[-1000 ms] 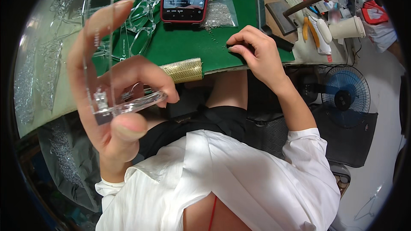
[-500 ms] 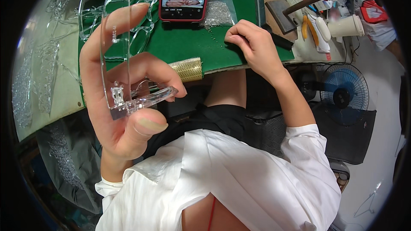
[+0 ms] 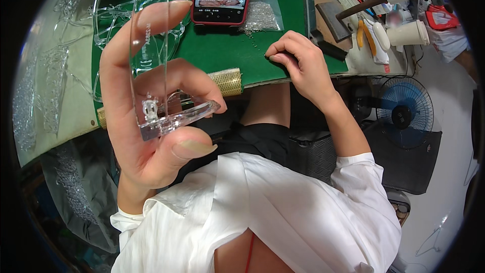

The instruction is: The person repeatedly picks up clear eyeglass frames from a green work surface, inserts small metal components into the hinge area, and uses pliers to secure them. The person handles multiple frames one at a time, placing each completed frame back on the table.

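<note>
My left hand (image 3: 121, 106) is raised near the camera, its thumb and fingers closed around a clear plastic piece (image 3: 189, 116). The piece is L-shaped, with a long flat upright plate, a thicker arm and a small fitting at the corner. Low over the green work mat (image 3: 212, 50), my right hand (image 3: 305, 65) is pinched. A tiny dark speck shows at its fingertips, too small to name. Left of those fingers, several tiny metal bits (image 3: 252, 38) lie scattered below a clear bag (image 3: 263, 16) full of more.
A red-cased phone (image 3: 220, 17) stands at the back. To the right are a metal hand press (image 3: 331, 12), yellow-handled pliers (image 3: 360, 33) and a white cup (image 3: 409, 33). Clear plastic frames (image 3: 108, 12) pile up at left. Gold mesh-patterned material (image 3: 230, 82) covers the front edge. A fan (image 3: 404, 111) stands lower right.
My left hand has shifted slightly right, carrying the clear plastic piece and turning its plate more toward the camera. My right hand has moved a little nearer to me, still pinched.
</note>
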`<action>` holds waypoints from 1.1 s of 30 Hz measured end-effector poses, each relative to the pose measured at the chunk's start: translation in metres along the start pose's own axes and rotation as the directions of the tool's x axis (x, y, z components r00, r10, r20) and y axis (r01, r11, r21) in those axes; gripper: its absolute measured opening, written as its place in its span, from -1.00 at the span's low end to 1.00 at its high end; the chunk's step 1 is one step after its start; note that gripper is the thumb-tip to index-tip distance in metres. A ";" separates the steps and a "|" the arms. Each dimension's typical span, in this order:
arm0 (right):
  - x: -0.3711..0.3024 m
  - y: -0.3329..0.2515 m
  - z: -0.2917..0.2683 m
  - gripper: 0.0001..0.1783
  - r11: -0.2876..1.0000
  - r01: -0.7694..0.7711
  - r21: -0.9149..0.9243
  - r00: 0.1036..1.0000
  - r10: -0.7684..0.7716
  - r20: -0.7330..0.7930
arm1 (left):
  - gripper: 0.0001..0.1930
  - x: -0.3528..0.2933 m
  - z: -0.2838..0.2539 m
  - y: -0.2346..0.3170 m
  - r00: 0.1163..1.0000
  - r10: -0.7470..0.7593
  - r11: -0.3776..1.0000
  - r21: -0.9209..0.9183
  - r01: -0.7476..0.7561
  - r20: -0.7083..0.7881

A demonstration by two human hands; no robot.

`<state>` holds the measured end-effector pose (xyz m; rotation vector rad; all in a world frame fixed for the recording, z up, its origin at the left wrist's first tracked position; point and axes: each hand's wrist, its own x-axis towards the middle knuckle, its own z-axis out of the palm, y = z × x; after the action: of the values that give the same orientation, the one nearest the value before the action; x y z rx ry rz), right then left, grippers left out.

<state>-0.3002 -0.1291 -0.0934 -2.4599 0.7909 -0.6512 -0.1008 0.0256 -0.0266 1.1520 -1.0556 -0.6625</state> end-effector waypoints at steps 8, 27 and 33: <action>0.007 -0.008 -0.006 -0.87 0.999 0.032 -0.030 0.994 -0.029 0.102 | 0.04 0.001 -0.002 0.000 0.999 -0.011 0.999 -0.042 0.013 0.045; -0.002 0.010 -0.014 -0.85 0.957 0.187 -0.221 0.980 -0.166 0.110 | 0.09 -0.008 0.008 0.004 0.996 -0.062 0.992 -0.110 0.068 0.061; 0.004 0.004 -0.005 -0.85 0.981 0.155 -0.114 0.987 -0.157 -0.014 | 0.12 -0.007 0.018 0.004 0.995 -0.073 0.994 -0.074 0.078 0.069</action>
<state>-0.3016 -0.1362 -0.0912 -2.6419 0.6643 -0.7099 -0.1202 0.0254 -0.0245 1.1145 -1.0376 -0.7990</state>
